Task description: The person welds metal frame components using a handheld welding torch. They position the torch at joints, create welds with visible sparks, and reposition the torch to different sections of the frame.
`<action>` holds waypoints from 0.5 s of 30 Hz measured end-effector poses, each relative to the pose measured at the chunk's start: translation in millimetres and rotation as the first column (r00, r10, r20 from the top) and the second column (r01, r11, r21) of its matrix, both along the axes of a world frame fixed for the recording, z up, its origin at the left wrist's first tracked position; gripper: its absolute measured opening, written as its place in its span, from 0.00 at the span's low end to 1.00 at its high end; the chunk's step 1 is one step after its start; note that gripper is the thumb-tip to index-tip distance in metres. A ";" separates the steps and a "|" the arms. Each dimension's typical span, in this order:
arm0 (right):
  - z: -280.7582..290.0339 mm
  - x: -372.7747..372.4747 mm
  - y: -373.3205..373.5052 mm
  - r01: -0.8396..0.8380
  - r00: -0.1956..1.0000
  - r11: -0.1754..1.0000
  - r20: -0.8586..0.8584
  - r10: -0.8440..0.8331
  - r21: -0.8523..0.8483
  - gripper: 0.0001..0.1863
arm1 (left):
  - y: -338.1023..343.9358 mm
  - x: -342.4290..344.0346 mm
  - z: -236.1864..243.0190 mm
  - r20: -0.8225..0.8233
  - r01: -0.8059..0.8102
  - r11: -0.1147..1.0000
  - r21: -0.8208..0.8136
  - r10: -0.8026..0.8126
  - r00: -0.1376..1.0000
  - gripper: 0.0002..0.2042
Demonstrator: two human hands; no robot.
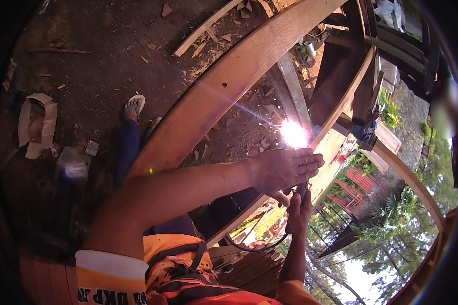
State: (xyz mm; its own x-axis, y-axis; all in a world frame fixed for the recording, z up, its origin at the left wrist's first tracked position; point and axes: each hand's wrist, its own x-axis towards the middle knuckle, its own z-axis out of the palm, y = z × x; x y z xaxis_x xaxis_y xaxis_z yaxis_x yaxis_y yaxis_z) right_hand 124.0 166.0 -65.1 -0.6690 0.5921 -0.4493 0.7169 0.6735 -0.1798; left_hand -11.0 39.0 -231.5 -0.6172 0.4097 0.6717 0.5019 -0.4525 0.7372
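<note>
An intense welding flash (293, 133) with flying sparks glares at a dark metal bar (291, 81) beside a curved wooden strip (346, 96). My left hand (285, 170) is held just below the glare, fingers stretched flat with the thumb apart; whether it touches the wood behind it is unclear. My right hand (299, 212), lower down, grips a dark welding holder (301, 189) with a black cable (249, 249) hanging from it. The electrode tip is lost in the glare and behind my left hand. A broad curved plank (224, 76) with a small hole arches above my left forearm.
Wood scraps and shavings (211, 46) litter the dirt ground (76, 66). A sandaled foot (135, 107) with a blue trouser leg shows at left, near a cardboard piece (35, 109). More curved beams (407, 173) frame the right side, with red chairs (351, 190) and trees beyond.
</note>
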 end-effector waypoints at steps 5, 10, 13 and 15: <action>10.6 16.4 9.3 -0.090 0.992 0.996 0.087 0.091 -0.020 0.29 | -14.1 -4.9 15.8 -0.328 0.051 0.964 -0.260 -0.138 0.934 0.57; 10.3 23.2 13.0 -0.169 0.979 0.983 0.130 0.158 0.075 0.27 | -16.1 4.2 15.3 -0.343 0.114 0.950 -0.290 -0.214 0.914 0.56; 10.6 23.1 16.7 -0.126 0.984 0.989 0.132 0.116 0.071 0.27 | -17.1 2.2 16.0 -0.340 0.097 0.946 -0.309 -0.205 0.918 0.56; 11.1 15.5 11.4 -0.104 0.988 0.992 0.119 0.096 0.069 0.27 | -17.1 0.2 15.3 -0.329 0.090 0.947 -0.307 -0.194 0.924 0.56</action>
